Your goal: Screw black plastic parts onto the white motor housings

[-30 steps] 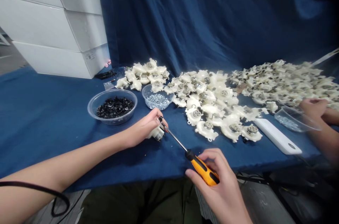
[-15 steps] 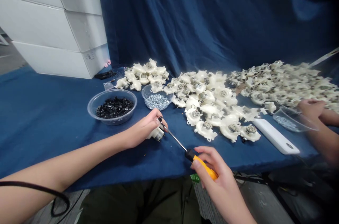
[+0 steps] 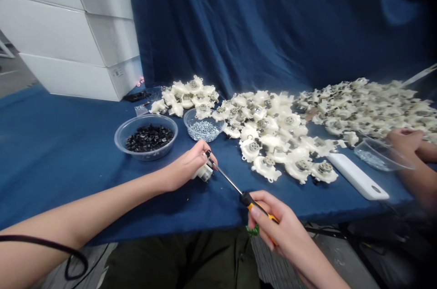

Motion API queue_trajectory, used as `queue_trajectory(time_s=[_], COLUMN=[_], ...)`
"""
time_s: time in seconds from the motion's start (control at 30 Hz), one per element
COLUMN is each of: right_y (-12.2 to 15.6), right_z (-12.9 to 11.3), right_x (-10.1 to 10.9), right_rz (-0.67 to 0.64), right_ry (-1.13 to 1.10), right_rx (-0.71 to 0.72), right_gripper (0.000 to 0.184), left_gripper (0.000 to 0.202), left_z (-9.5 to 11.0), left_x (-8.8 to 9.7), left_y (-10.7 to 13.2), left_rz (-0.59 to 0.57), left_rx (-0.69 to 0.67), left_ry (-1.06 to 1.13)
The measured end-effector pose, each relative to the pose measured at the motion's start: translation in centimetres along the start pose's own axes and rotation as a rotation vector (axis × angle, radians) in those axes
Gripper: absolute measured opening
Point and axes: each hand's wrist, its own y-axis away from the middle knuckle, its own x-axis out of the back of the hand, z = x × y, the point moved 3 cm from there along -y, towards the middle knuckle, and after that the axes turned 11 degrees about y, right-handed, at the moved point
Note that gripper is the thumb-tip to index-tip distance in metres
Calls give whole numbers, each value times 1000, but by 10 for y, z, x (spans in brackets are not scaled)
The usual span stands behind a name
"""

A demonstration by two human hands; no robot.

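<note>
Hands grip white part and screwdriver, fingers closed

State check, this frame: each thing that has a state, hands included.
left hand: closed on the white motor unit
white motor unit: held, resting on the blue cloth
screwdriver: slanted, tip at the unit
right hand: closed round the screwdriver handle
black-parts bowl: upright, partly filled
screw bowl: upright, partly filled
co-worker's bowl: tilted, at a co-worker's hand
</note>
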Motion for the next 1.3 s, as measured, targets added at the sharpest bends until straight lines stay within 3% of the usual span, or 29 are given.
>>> queue_trajectory(time_s=[0.07, 0.17, 0.23, 0.3, 0.47, 0.53, 0.6, 0.7, 0.77, 0.8, 0.87, 1.0, 1.07, 1.17, 1.3], right_y=[3, 11, 13, 9, -3, -2, 1, 9, 12, 11, 6, -3, -3, -1, -2], right_z=[0, -1, -1, 0, -1, -5, -8, -9, -7, -5, -4, -7, -10, -8, 1], right_x=[5, 9, 8, 8, 5, 5, 10, 13, 10, 9, 10, 9, 9, 10, 11], right_rz=[197, 565, 641, 550, -86, -145, 58, 463, 534, 514, 404, -33, -209, -344, -418], right_ry=[138, 519, 672, 632, 71, 4, 148, 502, 626, 623, 496, -8, -272, -586, -749], right_rx=[107, 424, 589, 569, -18, -75, 66, 422, 579, 599, 487, 15, -154, -296, -414], right_gripper=[40, 25, 29, 29, 52, 51, 41, 27, 29, 30, 30, 42, 43, 41, 42], left_gripper=[24, 26, 26, 25, 22, 23, 24, 23, 23, 24, 25, 26, 27, 29, 31], left_z=[-1, -1, -1, -1, 0, -1, -2, -1, -1, 0, 0, 0, 0, 2, 3], left_x=[0, -1, -1, -1, 0, 0, 0, 0, -1, -1, 0, 0, 0, -1, -3], left_y=[0, 0, 0, 0, 1, 1, 1, 1, 1, 2, 2, 3, 3, 4, 5], left_rz=[15, 13, 16, 27, 19, 23, 29, 38, 37, 34, 28, 20, 17, 15, 2], left_rx=[6, 11, 13, 6, -7, 4, 19, 19, 15, 14, 11, 1, 5, -5, -11], left_ry=[29, 38, 12, -16, -30, 1, 30, 18, -10, -24, -37, -32, -40, -64, -91])
